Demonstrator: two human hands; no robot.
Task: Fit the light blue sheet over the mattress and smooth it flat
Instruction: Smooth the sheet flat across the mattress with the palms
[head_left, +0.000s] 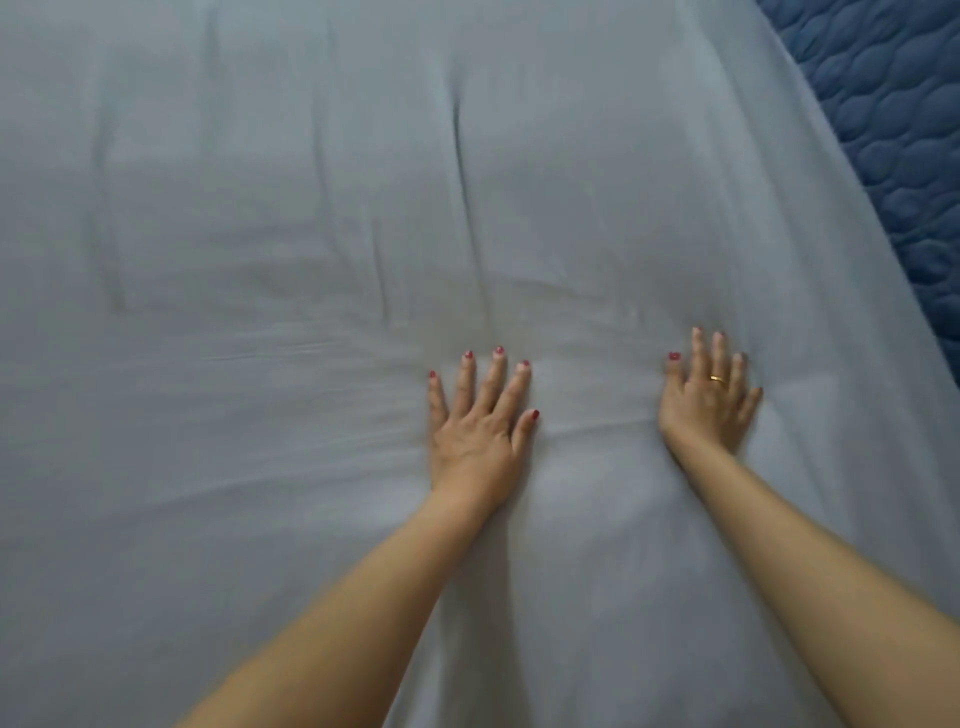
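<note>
My left hand (475, 431) and right hand (709, 402) press flat, fingers spread, gripping nothing, on the soft, easily creased light blue sheet (260, 415).

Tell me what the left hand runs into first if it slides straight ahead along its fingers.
The left hand lies flat on the light blue sheet, fingers pointing up the bed. Straight ahead lies only more sheet; the first thing met is probably the long crease. No other object shows.

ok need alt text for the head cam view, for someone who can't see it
Two bare hands, left hand and right hand, press flat with fingers spread on a light blue sheet that shows creases. A dark blue quilted mattress is uncovered at upper right.
</note>
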